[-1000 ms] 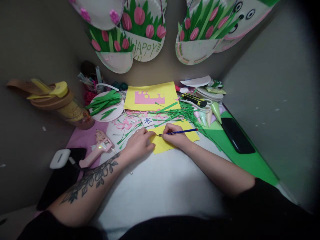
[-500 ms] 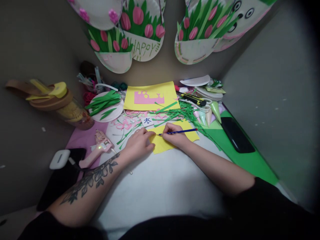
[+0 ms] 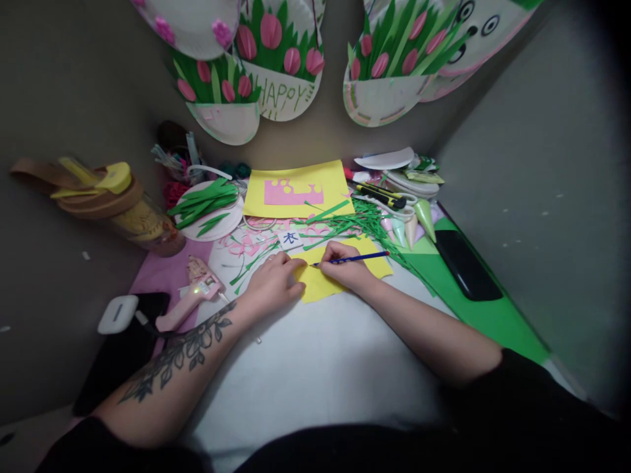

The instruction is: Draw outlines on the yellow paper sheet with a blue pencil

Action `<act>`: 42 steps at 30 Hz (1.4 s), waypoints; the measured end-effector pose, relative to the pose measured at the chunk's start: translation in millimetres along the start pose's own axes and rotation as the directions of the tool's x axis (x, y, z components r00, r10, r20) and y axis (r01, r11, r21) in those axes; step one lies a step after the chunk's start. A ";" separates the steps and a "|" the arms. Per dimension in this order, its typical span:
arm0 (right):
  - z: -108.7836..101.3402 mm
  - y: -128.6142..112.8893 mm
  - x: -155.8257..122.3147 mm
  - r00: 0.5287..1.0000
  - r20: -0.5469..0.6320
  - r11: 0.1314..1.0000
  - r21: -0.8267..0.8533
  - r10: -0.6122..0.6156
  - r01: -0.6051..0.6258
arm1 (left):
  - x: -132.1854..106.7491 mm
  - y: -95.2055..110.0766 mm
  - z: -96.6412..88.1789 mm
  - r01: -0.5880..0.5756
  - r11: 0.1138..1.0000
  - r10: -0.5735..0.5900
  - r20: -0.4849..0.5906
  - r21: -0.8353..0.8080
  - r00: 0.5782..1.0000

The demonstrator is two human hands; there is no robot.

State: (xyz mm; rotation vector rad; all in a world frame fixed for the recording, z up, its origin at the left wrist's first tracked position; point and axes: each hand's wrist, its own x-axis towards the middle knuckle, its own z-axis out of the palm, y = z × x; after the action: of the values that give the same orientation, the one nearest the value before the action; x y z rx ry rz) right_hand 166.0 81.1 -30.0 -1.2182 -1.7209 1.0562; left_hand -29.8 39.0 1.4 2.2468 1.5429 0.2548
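A yellow sheet of paper (image 3: 323,289) with an uneven edge lies flat on the white table cover. My right hand (image 3: 342,265) is closed around a dark blue pencil (image 3: 367,257) with a red end, its tip touching the sheet. At the sheet's left edge rests my left hand (image 3: 276,282). Its index finger and thumb are apart and press on the paper, the other fingers partly hidden. Just above the hands lies a small white card (image 3: 290,239) with a blue mark. What the pencil has drawn is too small to make out.
Green paper strips (image 3: 369,217) and pink scraps lie beyond the hands, before a larger yellow sheet (image 3: 300,168). A pink glue gun (image 3: 190,303) and lidded cup (image 3: 142,220) are left. Scissors, a cutter (image 3: 382,195) and a black phone (image 3: 466,266) are right. Paper-plate tulip crafts (image 3: 290,98) hang above.
Both hands stay in nearly the same place, with the pencil still on the yellow sheet. The view shifts very slightly.
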 end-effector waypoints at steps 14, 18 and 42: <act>-0.5 -0.5 0.6 0.999 -0.020 1.000 0.017 0.024 -0.024 | -0.1 0.4 -0.4 -0.004 1.000 0.004 -0.005 -0.009 1.000; -0.7 0.7 0.0 0.999 -0.032 1.000 0.008 0.023 -0.023 | -0.1 0.0 0.5 -0.005 1.000 0.005 -0.009 0.004 1.000; -2.2 2.4 0.1 0.998 -0.039 0.999 0.033 0.040 -0.039 | -0.8 -0.2 0.0 -0.002 1.000 0.001 -0.009 -0.003 1.000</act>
State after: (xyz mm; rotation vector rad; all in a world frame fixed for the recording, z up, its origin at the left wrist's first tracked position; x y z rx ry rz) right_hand 168.7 82.0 -31.4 -1.2496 -1.6501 1.0720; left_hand -30.3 38.3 1.4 2.2477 1.5448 0.2683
